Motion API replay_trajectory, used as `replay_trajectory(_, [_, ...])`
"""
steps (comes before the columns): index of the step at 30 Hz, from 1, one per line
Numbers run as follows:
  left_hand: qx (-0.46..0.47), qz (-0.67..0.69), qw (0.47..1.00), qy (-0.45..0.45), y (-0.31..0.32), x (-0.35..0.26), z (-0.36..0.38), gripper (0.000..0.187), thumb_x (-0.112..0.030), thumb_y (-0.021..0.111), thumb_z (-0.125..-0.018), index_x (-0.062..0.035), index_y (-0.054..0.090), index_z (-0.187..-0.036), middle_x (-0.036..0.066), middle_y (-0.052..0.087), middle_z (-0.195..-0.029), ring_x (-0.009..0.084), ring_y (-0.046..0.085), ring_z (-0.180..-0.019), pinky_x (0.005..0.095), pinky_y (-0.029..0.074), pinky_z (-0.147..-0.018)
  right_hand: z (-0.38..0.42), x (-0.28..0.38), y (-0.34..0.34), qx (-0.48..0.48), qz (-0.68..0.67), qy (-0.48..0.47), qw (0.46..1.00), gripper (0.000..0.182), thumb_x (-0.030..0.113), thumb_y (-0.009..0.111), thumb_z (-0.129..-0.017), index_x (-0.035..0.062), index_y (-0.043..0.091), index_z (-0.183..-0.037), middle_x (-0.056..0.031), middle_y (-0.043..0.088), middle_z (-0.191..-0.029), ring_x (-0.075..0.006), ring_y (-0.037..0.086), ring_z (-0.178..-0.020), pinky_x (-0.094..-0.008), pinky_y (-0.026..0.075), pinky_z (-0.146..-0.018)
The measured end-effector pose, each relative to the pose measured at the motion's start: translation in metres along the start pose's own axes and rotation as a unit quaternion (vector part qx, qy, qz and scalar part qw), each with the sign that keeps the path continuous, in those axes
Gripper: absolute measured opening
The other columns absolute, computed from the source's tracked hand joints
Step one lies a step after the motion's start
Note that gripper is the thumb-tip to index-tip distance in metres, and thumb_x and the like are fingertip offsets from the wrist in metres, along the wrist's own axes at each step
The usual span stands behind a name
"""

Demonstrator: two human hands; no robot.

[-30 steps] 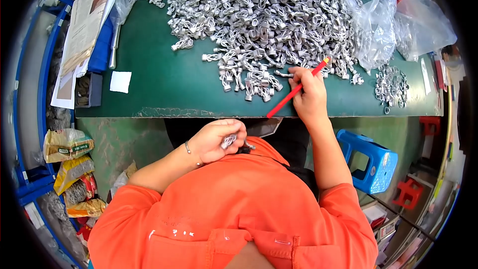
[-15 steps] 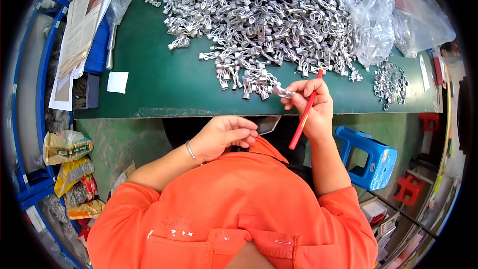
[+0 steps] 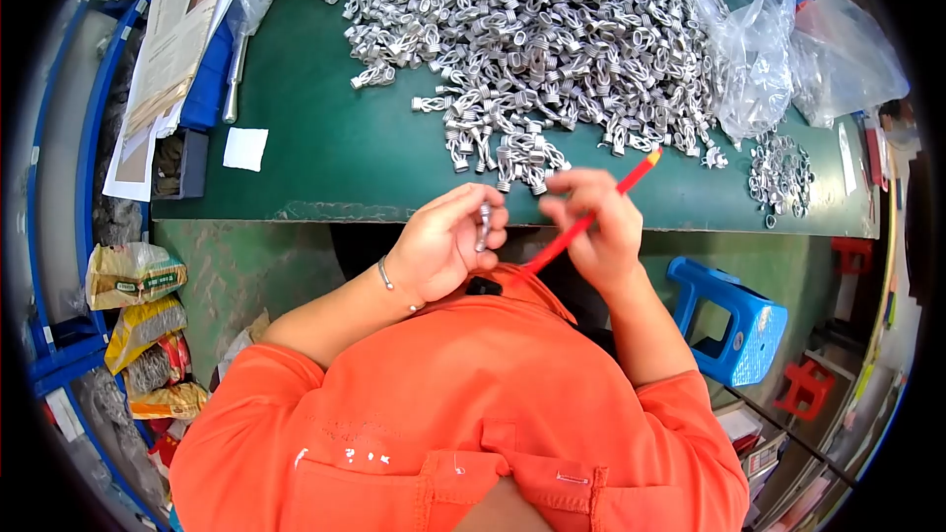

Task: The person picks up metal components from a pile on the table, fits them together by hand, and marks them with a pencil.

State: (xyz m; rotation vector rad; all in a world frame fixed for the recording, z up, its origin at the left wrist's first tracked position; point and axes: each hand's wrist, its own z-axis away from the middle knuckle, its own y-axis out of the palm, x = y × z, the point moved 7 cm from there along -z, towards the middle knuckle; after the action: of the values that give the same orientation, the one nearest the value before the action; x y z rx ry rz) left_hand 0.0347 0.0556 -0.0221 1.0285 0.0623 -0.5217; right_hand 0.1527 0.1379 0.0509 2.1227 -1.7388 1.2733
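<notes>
A small silver metal piece [image 3: 484, 227] lies in my left hand [image 3: 441, 244], its fingers curled round it below the table's front edge. To the right, my right hand [image 3: 599, 227] holds a red pencil [image 3: 567, 239] slantwise, its yellow end up and its lower end over my orange shirt. The right fingertips are blurred and near the pile's lower end. A big heap of looped silver metal pieces [image 3: 532, 39] covers the back and middle of the green table [image 3: 305, 138].
Small metal rings [image 3: 778, 177] lie at the table's right, below clear plastic bags [image 3: 754, 59]. A white paper square [image 3: 245, 149], papers [image 3: 168, 59] and a grey bin [image 3: 193, 166] are at the left. A blue stool [image 3: 734, 325] stands on the floor at right.
The small metal piece has passed from my right hand to my left, which has risen and closed round it. My right hand has moved slightly left and down, and the pencil leans more.
</notes>
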Motion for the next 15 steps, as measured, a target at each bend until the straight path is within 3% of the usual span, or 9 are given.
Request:
replay_trajectory(1, [-0.014, 0.018, 1.000, 0.003, 0.000, -0.001, 0.001, 0.008, -0.016, 0.047, -0.092, -0.0087, 0.048, -0.089, 0.000, 0.042, -0.072, 0.0097, 0.036, -0.055, 0.0205, 0.030, -0.047, -0.003, -0.011, 0.002, -0.016, 0.042, 0.028, 0.999, 0.029, -0.007, 0.071, -0.065, 0.0034, 0.048, -0.077, -0.0139, 0.062, -0.085, -0.0271, 0.059, -0.071, -0.0319, 0.048, -0.058])
replay_trajectory(4, [-0.007, -0.072, 0.996, 0.046, -0.007, -0.007, 0.002, 0.006, -0.013, 0.050, -0.090, -0.0090, 0.047, -0.086, 0.000, 0.042, -0.071, 0.0071, 0.036, -0.055, 0.0188, 0.028, -0.044, -0.016, -0.023, 0.018, 0.041, 0.104, 0.023, 0.993, 0.024, -0.003, 0.069, -0.067, 0.0040, 0.048, -0.077, -0.0121, 0.061, -0.089, -0.0292, 0.058, -0.073, -0.0349, 0.046, -0.061])
replay_trajectory(9, [-0.036, -0.136, 0.987, 0.078, -0.007, -0.012, 0.004, 0.007, -0.005, 0.055, -0.086, -0.0068, 0.048, -0.086, -0.002, 0.042, -0.068, 0.0049, 0.035, -0.052, 0.0180, 0.026, -0.042, -0.017, -0.029, 0.007, -0.044, 0.097, 0.047, 0.993, 0.021, -0.005, 0.067, -0.069, 0.0028, 0.049, -0.076, -0.0116, 0.062, -0.080, -0.0282, 0.058, -0.069, -0.0322, 0.047, -0.061])
replay_trajectory(12, [-0.052, -0.169, 0.979, 0.097, -0.002, -0.014, 0.002, 0.006, -0.004, 0.054, -0.086, -0.0055, 0.049, -0.089, -0.002, 0.042, -0.068, 0.0050, 0.034, -0.052, 0.0178, 0.027, -0.042, -0.003, -0.050, -0.004, -0.111, -0.058, 0.189, 0.974, 0.019, -0.004, 0.064, -0.076, 0.0017, 0.046, -0.076, -0.0097, 0.060, -0.079, -0.0161, 0.056, -0.067, -0.0255, 0.046, -0.062])
replay_trajectory(13, [-0.040, -0.172, 0.979, 0.098, -0.003, -0.014, -0.001, 0.012, -0.004, 0.056, -0.085, -0.0031, 0.050, -0.095, 0.000, 0.047, -0.070, 0.0041, 0.036, -0.052, 0.0170, 0.029, -0.042, 0.002, -0.057, -0.002, -0.131, -0.183, 0.259, 0.939, 0.019, -0.004, 0.061, -0.079, 0.0016, 0.043, -0.078, -0.0092, 0.059, -0.080, -0.0127, 0.054, -0.067, -0.0240, 0.045, -0.062])
replay_trajectory(15, [-0.036, -0.202, 0.972, 0.119, 0.005, -0.016, -0.004, 0.016, -0.004, 0.057, -0.085, -0.0021, 0.050, -0.099, 0.000, 0.049, -0.073, 0.0036, 0.037, -0.053, 0.0166, 0.030, -0.042, 0.004, -0.056, -0.002, -0.134, -0.292, 0.328, 0.888, 0.020, -0.005, 0.059, -0.081, 0.0037, 0.041, -0.080, -0.0113, 0.059, -0.083, -0.0141, 0.057, -0.067, -0.0225, 0.047, -0.057])
